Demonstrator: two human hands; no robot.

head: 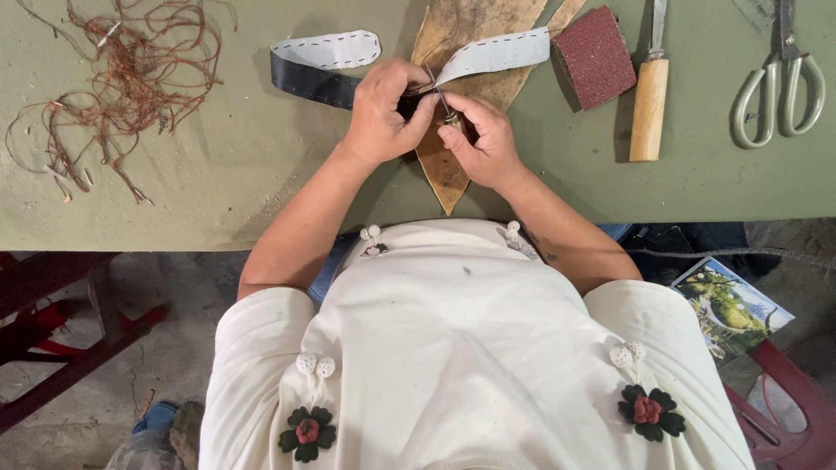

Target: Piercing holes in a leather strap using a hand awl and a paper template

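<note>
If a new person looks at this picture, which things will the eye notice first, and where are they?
First, the two hands, left hand and right hand, meet at the table's middle, pinching a grey stitched strap over a brown leather piece. A tangle of reddish thread lies far left; big scissors lie far right.

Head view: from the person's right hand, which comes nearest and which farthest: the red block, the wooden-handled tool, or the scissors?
From the right hand:
1. Red block, just up and to its right.
2. Wooden-handled tool, farther right.
3. Scissors, near the table's right end.
</note>
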